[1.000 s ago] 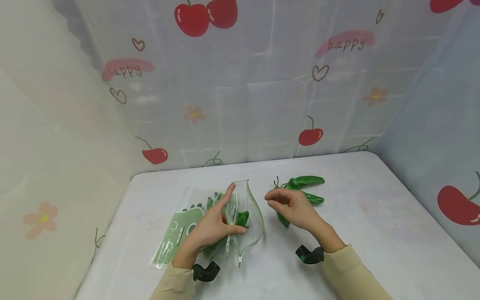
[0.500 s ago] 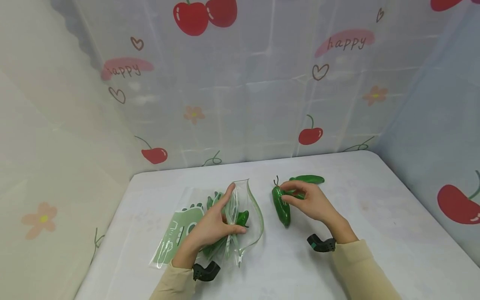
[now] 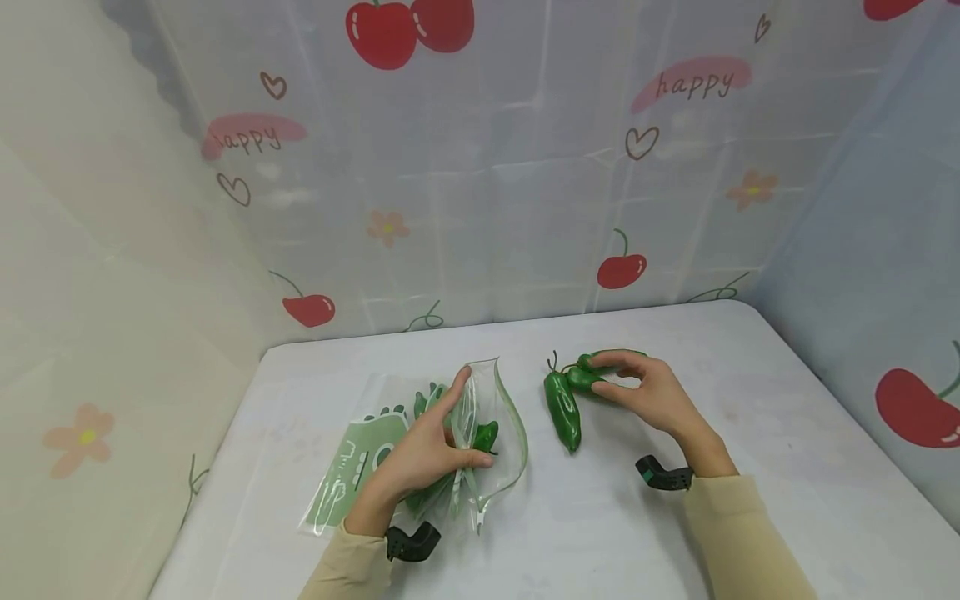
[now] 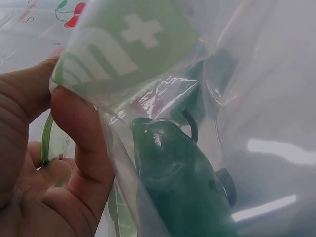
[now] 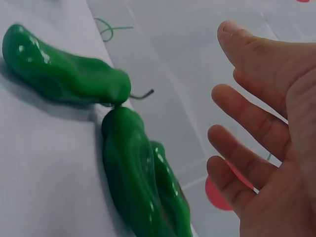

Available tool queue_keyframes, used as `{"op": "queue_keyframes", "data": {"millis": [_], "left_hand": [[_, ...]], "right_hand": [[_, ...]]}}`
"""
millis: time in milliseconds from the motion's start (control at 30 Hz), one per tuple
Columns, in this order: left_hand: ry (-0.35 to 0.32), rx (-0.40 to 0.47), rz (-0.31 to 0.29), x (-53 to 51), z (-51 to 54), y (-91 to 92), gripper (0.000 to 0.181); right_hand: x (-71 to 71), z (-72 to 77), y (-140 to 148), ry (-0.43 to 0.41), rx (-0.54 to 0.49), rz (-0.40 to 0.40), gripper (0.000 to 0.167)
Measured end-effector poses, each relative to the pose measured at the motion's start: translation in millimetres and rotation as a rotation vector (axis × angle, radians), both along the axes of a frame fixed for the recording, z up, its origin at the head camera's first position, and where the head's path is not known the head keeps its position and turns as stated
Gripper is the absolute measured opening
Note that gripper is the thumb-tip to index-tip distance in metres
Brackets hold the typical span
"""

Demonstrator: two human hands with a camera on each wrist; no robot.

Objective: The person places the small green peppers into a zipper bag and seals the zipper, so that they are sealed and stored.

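Observation:
My left hand [image 3: 427,450] grips a clear zip bag [image 3: 506,467] near its mouth, index finger and thumb spread along the opening. Inside, a green pepper [image 4: 177,182] shows through the film in the left wrist view, with more green shapes behind it. Over the loose peppers at the right hovers my right hand [image 3: 648,392], its fingers and thumb apart. One green pepper [image 3: 564,412] lies lengthwise on the table. Beside it are a second pepper [image 3: 583,380] and a third pepper [image 5: 64,71], both partly covered by the right hand in the head view.
The bag's green printed part [image 3: 352,467] lies flat left of the hand. A white table [image 3: 585,533] carries everything. Behind it hangs a curtain [image 3: 495,208] printed with cherries and hearts.
My right hand has moved right and slightly away, from the left side of the loose peppers to above the farther two. The left hand and bag stay in place.

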State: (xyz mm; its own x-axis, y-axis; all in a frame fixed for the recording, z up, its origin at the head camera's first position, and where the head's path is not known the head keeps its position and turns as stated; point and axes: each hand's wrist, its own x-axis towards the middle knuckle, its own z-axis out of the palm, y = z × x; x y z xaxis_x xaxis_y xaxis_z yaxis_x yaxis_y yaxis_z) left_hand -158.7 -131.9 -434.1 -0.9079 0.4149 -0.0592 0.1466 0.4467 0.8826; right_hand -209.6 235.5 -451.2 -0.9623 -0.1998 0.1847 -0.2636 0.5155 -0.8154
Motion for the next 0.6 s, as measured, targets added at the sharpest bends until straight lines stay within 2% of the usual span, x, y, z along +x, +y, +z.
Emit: {"op": "queue_keyframes", "data": {"millis": [367, 500, 600], "left_hand": [[0.006, -0.010, 0.005, 0.0, -1.5, 0.2, 0.122], [0.009, -0.009, 0.001, 0.1, -2.0, 0.1, 0.122], [0.009, -0.008, -0.002, 0.5, -2.2, 0.1, 0.122]], "right_hand": [[-6.2, -14.7, 17, -0.055, 0.010, -0.078, 0.049], [-8.9, -24.0, 20, -0.072, 0.003, -0.080, 0.052], [-11.7, -32.8, 23, -0.052, -0.010, -0.061, 0.053]]}}
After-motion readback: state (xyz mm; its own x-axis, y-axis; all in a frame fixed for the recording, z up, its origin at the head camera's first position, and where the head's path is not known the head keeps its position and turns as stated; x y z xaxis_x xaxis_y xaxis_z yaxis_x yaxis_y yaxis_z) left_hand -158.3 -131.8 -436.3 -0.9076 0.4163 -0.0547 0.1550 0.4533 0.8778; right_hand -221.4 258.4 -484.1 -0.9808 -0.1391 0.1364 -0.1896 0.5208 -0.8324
